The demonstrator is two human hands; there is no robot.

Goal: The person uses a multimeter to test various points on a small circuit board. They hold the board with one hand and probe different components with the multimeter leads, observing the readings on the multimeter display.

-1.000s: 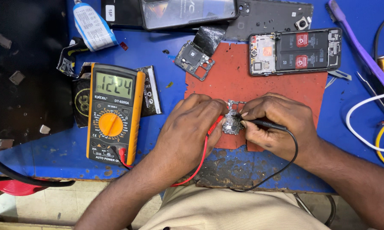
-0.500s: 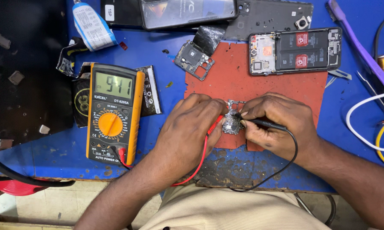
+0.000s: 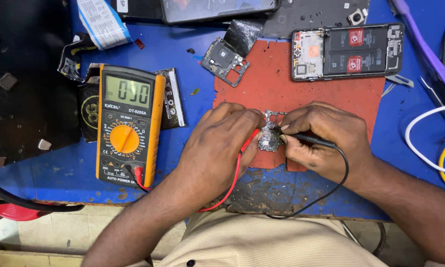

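A small phone circuit board (image 3: pixel 271 136) lies on the red mat (image 3: pixel 262 89) between my two hands. My left hand (image 3: pixel 220 146) pinches a red probe (image 3: pixel 246 144) whose tip touches the board's left side. From the right, my right hand (image 3: pixel 323 136) holds a black probe (image 3: pixel 314 140) against the board. Red and black leads run down toward my lap. The red lead ends in a yellow-cased multimeter (image 3: pixel 127 123) lying to the left, its display lit with digits.
An opened phone body (image 3: pixel 348 52) lies at the red mat's top right, a small frame piece (image 3: pixel 225 62) at its top left. A dark phone panel (image 3: pixel 217 7) sits at the back. White and yellow cables (image 3: pixel 430 143) curl at right. The blue table edge (image 3: pixel 133 200) runs below.
The multimeter's display shows a different reading in each frame. Both hands and probes stay on the board in almost the same place.
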